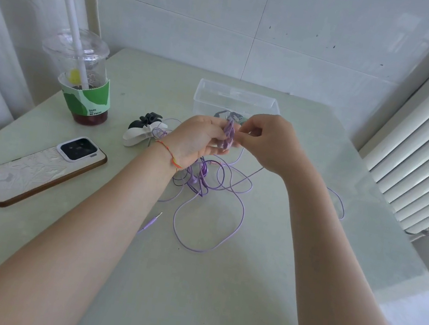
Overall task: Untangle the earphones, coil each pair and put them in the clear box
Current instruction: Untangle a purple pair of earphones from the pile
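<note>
Left hand (199, 143): centre of the frame, fingers curled round a small coil of thin lilac earphone cable (228, 136) wound about them.
Right hand (264, 139): just right of the coil, thumb and fingertips pinching the cable's running end.
Loose cable (211, 212): the rest trails down to a tangle on the pale green worktop (213, 302), lower centre; a plug (153, 220) lies apart at its left.
Clear plastic box (235, 101): directly behind the hands, open, something dark coiled inside.
Step, by my reading: winding one pair.
Doing it well: keep turns even and snug, feed slack slowly so knots below surface before reaching the fingers, stop and free them rather than pull.
Bystanders: iced drink cup (80, 76) upper left, phone (43, 171) left, hair clips (144, 128).
</note>
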